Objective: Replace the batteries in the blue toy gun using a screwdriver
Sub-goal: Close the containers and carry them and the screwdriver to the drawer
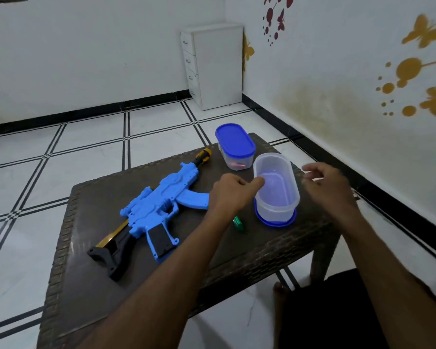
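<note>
1. The blue plastic toy gun (pixel 159 207) lies flat on the dark woven-pattern table (pixel 91 285), untouched, apart from both hands. Its black stock nears the table's left edge; a nudge might tip it off.
2. The yellow-and-black screwdriver (pixel 204 156) sits at the muzzle, and could roll.
3. My left hand (pixel 230 191), fingers curled, is empty at the open clear plastic tub (pixel 277 187); my right hand (pixel 325 182) hovers relaxed, empty. Either may knock the tub.
4. The small green cylinder (pixel 238 223), maybe a battery, could roll away.
</note>
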Available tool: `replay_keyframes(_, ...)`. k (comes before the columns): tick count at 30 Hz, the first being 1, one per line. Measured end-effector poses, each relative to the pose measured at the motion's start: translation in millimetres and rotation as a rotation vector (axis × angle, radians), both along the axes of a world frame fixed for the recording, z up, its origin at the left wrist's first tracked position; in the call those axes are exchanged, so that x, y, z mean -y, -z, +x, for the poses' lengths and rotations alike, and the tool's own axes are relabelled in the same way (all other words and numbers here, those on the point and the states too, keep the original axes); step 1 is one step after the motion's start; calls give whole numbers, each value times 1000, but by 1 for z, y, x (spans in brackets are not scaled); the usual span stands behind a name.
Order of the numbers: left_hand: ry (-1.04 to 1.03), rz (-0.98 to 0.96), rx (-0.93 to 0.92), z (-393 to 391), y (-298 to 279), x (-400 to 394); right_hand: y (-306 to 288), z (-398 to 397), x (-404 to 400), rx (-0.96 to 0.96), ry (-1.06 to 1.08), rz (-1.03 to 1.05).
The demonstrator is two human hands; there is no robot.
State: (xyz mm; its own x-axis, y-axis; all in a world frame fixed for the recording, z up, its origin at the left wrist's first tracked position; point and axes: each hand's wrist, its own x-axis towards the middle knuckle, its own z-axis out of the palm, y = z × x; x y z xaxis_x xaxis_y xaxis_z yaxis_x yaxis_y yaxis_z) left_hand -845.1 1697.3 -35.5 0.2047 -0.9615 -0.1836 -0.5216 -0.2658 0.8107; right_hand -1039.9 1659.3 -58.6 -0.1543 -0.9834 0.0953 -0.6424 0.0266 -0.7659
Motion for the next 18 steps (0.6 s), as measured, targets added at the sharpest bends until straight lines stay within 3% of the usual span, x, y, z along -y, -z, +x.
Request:
replay_keyframes(7,-25,101,-105,-5,12,14,18,3,-2,-184,-95,162)
replay_keyframes(13,-118,-28,-186,20,-4,3,18,18,0,-395,-121,225)
replay_keyframes(18,-148,-47,-130,40,-7,-6,19,35,-4,-550,-116,212)
